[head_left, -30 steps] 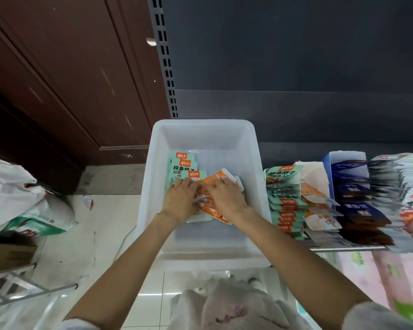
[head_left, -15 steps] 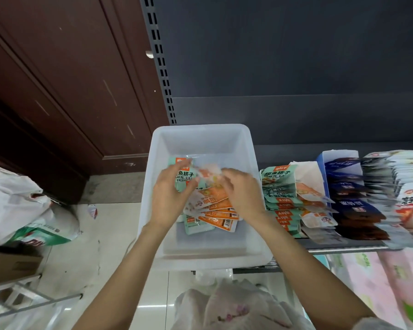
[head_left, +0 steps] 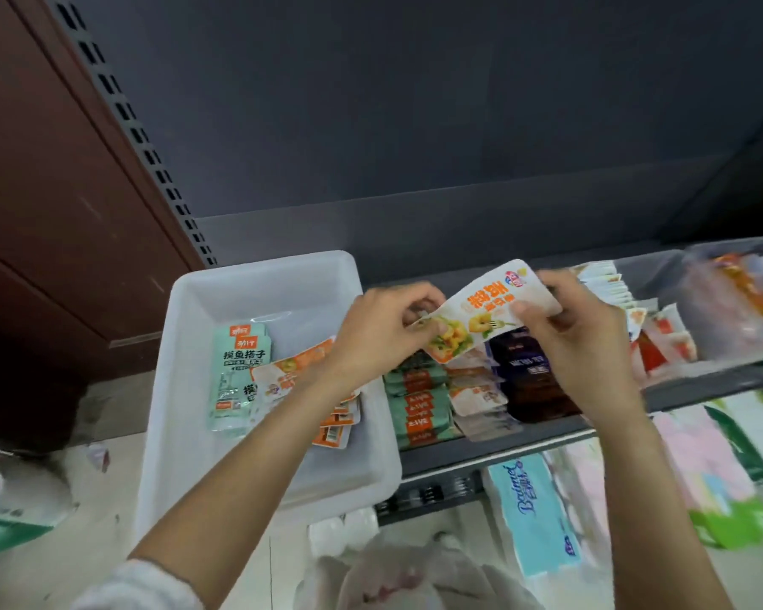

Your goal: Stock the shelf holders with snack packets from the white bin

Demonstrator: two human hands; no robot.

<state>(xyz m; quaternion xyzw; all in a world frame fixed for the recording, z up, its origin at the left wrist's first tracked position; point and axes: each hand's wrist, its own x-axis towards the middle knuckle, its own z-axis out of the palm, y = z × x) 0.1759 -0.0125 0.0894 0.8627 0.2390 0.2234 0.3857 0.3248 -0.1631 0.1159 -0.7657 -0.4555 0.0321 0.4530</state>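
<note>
- My left hand [head_left: 377, 332] pinches the lower end of an orange-and-white snack packet [head_left: 481, 317].
- My right hand [head_left: 578, 341] grips its upper end, above the shelf holders [head_left: 481, 389].
- More packets lie in the white bin [head_left: 186, 389] at the left.
</note>
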